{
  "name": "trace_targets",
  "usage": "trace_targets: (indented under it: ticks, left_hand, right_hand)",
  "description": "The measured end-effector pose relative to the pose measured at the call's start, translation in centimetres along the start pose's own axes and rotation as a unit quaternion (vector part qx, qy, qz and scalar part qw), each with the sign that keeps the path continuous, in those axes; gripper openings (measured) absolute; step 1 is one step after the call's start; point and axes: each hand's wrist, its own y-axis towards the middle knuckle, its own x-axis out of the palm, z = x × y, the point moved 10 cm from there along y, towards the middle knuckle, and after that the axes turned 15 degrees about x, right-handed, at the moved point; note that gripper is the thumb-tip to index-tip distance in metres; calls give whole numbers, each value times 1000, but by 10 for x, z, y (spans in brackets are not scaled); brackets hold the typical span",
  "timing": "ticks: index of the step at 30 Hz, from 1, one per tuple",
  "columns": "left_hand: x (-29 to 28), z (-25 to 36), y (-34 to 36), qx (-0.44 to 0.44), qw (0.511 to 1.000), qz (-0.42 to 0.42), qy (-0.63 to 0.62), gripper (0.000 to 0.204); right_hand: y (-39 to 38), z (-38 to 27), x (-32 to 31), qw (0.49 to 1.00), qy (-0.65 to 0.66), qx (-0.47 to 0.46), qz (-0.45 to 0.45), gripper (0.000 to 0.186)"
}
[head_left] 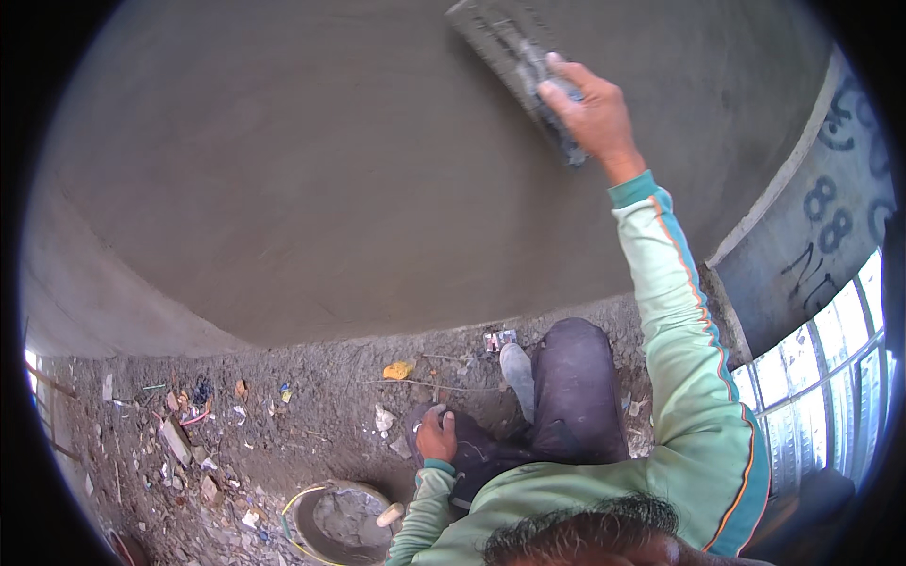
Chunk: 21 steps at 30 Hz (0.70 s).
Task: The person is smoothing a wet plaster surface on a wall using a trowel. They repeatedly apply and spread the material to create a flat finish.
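Observation:
My right hand (596, 111) is wrapped round the handle of a long rectangular plastering trowel (495, 42). The trowel's blade lies against a wide grey plastered wall (311, 170), tilted from upper left to lower right. My right arm is stretched far up and forward. Down on my bent left knee rests my left hand (436, 436), holding nothing, its fingers laid loosely over the trouser cloth. Beside that knee stands a round bucket (300, 528) with grey wet mortar (349, 517) in it. A pale rounded handle (390, 514) sticks out at its right rim.
Rubble and litter cover the dirt ground (311, 415), with a broken brick piece (176, 441) at left and a yellow scrap (397, 371) near the wall's foot. Right of the plaster is a grey wall section (793, 255) with dark painted marks, then corrugated metal sheeting (812, 387).

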Motion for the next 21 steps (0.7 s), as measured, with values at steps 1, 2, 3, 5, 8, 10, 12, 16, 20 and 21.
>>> trace_targets:
  ticks: [1,2,3,5,8,10,12,16,20,21]
  left_hand:
    - [-4,2,2,17,1000,7,5,34]
    - [-5,4,2,30,999,10,9,34]
    - [-6,6,3,43,999,15,13,34]
    - [0,3,4,43,999,14,11,33]
    - [6,0,4,-2,1000,-3,-6,33]
    - [5,1,3,-33,999,-11,-19,32]
    - [2,-5,-7,-43,999,-4,-11,31]
    - [1,-7,-5,-27,1000,4,1,32]
    - [3,1,1,-17,1000,-1,18,32]
    - [1,0,-3,-1,1000,3,25,33]
  right_hand:
    - [-10,-14,15,1000,-16,-7,-1,43]
    - [-20,-21,28,999,-35,-12,-7,42]
    - [-26,-26,38,998,-63,-28,-6,42]
    - [-45,-38,67,992,-108,-67,-17,41]
    - [-71,-50,98,982,-153,-84,-77,42]
    - [-97,-67,121,973,-170,-125,-92,45]
    - [-130,-85,165,954,-192,-169,-156,46]
    - [-219,-117,273,902,-220,-282,-243,51]
    - [-298,-107,331,821,-255,-268,-435,45]
    - [-310,-108,332,798,-252,-262,-481,42]
